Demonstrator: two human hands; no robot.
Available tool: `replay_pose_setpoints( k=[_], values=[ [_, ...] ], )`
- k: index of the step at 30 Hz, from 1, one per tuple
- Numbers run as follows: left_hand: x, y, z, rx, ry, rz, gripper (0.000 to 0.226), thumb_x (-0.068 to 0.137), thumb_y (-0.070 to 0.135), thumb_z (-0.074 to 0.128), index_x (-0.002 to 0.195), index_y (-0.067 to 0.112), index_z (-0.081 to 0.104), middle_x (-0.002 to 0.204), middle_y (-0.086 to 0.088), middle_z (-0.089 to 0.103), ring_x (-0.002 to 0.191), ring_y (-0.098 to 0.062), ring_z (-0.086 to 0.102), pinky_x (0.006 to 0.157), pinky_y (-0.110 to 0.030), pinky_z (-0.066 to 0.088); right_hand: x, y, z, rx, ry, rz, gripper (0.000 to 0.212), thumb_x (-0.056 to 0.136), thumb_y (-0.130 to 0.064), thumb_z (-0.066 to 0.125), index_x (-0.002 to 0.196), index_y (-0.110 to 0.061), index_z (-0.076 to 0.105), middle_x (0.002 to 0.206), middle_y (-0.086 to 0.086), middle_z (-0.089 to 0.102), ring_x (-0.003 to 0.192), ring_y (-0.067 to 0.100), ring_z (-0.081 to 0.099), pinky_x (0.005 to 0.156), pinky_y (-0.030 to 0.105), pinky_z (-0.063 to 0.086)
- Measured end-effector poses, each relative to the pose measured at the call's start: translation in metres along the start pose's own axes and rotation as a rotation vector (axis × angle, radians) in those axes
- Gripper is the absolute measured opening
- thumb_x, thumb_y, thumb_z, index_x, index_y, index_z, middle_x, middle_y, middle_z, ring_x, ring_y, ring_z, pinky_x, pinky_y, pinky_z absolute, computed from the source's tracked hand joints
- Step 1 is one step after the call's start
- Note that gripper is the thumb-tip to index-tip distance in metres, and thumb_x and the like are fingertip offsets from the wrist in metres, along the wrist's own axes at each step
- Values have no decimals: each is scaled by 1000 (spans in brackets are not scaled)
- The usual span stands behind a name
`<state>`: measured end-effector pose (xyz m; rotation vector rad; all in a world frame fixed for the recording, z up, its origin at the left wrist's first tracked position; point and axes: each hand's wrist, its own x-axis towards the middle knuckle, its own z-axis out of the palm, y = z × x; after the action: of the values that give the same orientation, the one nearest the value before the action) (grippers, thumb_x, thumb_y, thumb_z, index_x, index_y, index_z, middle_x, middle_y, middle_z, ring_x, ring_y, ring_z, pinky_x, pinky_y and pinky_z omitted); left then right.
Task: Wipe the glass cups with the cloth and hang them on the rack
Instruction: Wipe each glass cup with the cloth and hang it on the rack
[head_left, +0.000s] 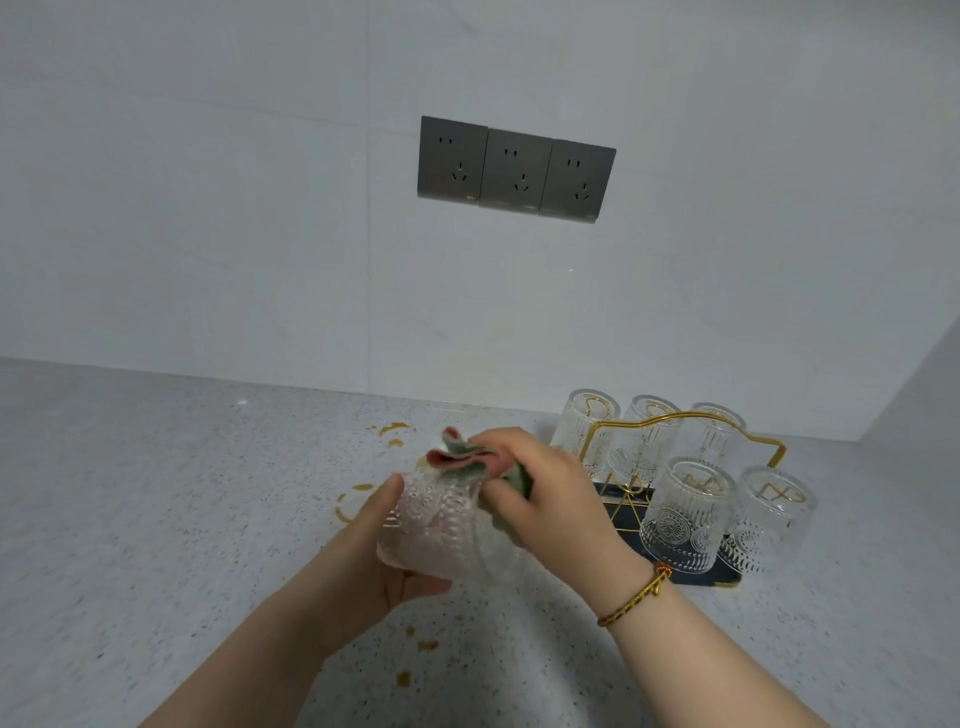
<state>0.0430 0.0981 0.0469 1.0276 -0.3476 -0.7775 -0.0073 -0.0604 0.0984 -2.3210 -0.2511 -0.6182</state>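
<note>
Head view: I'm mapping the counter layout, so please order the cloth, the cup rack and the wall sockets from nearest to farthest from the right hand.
1. Cloth: pinched in the right hand, at the mouth of the glass cup.
2. Cup rack: standing just to the hand's right.
3. Wall sockets: high up, behind everything.

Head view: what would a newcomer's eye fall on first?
Centre: the left hand holds a clear patterned glass cup, and the right hand grips a pink-and-green cloth against it. Right of them, five upturned glass cups sit on a gold wire rack; brown stains spot the counter.
</note>
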Motion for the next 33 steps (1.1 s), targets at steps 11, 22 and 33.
replay_pose_setpoints(
  k=[11,22,33],
  values=[
    [0,-2,1,22,-25,-194,69,68,62,32,99,10,66,72,-11,71,57,-19,66,49,-25,54,1,2,5,-192,29,-202,25,76,-13,54,100,-12,61,82,-10,65,76,-1,54,69,0,36],
    [-2,7,-2,-25,-40,94,89,37,51,88,114,18,60,107,-7,70,91,-24,69,68,-33,58,-1,5,4,339,92,338,21,86,-7,57,80,-28,58,78,-13,59,69,-6,56,62,7,45],
    [-6,-2,-4,-16,-74,14,74,46,56,83,106,16,69,105,-11,71,90,-24,70,69,-33,58,-8,1,7,184,36,211,17,84,-20,56,98,-13,61,73,-19,55,57,0,50,53,7,41]
  ],
)
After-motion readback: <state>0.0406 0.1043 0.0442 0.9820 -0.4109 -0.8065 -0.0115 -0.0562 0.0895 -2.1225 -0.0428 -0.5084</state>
